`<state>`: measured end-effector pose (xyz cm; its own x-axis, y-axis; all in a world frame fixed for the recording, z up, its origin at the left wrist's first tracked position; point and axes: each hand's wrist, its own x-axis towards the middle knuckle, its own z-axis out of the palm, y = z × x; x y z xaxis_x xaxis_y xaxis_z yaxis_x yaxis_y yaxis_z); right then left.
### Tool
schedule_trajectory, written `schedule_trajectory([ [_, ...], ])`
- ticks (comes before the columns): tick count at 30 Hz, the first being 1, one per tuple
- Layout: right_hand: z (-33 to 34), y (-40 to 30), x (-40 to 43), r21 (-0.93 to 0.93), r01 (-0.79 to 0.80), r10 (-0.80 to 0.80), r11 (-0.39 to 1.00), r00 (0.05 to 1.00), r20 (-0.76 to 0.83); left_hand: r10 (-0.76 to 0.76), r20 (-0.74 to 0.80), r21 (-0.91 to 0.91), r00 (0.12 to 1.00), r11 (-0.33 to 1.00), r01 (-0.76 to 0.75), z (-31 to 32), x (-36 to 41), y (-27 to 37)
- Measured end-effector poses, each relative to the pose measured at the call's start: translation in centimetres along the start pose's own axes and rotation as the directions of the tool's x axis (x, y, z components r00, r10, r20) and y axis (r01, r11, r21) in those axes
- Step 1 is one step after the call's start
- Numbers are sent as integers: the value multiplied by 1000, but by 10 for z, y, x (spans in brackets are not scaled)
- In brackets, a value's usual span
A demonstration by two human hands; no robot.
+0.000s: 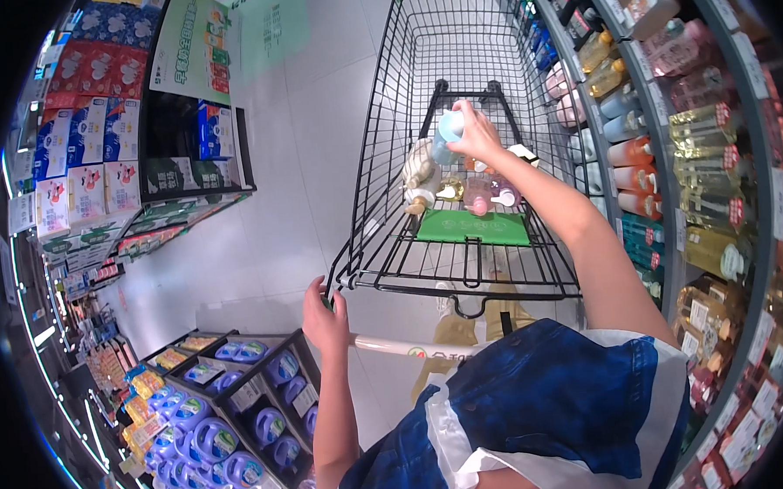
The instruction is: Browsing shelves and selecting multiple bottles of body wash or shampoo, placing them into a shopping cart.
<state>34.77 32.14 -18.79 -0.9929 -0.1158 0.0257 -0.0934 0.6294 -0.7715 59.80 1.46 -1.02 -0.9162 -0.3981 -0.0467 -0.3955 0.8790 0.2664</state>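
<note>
Over the basket of a black wire shopping cart (pixel 476 296), my right hand (pixel 477 132) grips a light blue bottle (pixel 445 152) with a pale round end facing up. Several pump bottles lie below it in the cart: a cream one (pixel 418 161), a yellow one (pixel 451 188), a pink one (pixel 476 195) and a purple one (pixel 506 190). A green plastic panel (pixel 473 228) lies on the wire nearer to me. My left hand (pixel 326 313) is closed around the cart's frame at its near left corner, beside the pale handlebar (pixel 383 344).
Shelves of bottles (pixel 634 168) run close along the cart's right side. Left of the aisle stands a display of tissue packs (pixel 85 133). Purple detergent jugs (pixel 213 439) fill a low rack at the lower left. Tiled floor (pixel 253 237) shows between the displays and the cart.
</note>
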Motion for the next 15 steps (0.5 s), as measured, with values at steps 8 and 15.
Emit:
schedule_trajectory([
  [8, -127, -124, -68, 121, 137, -93, 983, 945, -313, 309, -124, -38, 943, 948, -315, 4, -5, -9],
  [15, -214, -243, -185, 329, 406, -174, 852, 814, -555, 503, -246, -170, 829, 819, -548, 1, -7, -30],
])
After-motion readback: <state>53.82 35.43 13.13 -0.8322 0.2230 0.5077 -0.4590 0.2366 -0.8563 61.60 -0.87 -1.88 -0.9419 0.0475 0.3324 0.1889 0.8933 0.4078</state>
